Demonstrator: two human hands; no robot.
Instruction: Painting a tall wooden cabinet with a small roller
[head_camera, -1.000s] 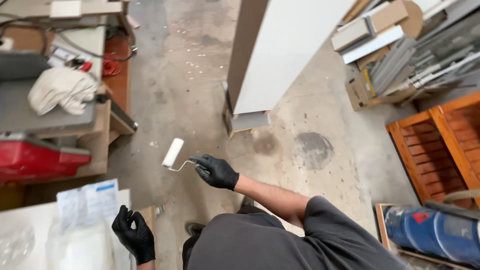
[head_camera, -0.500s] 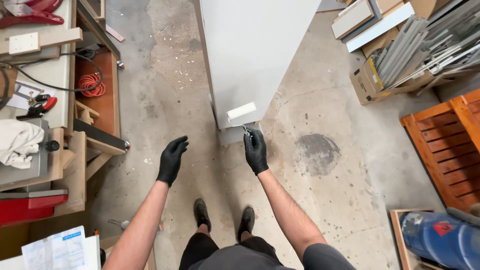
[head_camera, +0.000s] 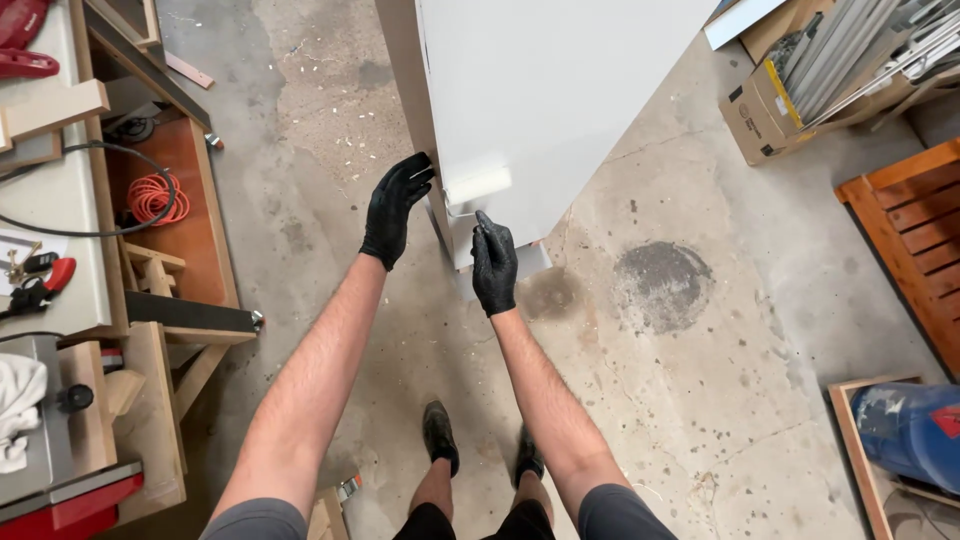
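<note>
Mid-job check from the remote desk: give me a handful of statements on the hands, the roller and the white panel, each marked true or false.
1. The right hand holds a paint roller against the white panel. True.
2. The left hand rests on the workbench. False: it grips the panel's left edge.
3. Both hands are bare. False: both wear black gloves.
4. An orange coiled cord lies on a shelf to the left. True.
5. The panel lies flat on the floor. False: it stands upright on the concrete floor.
</note>
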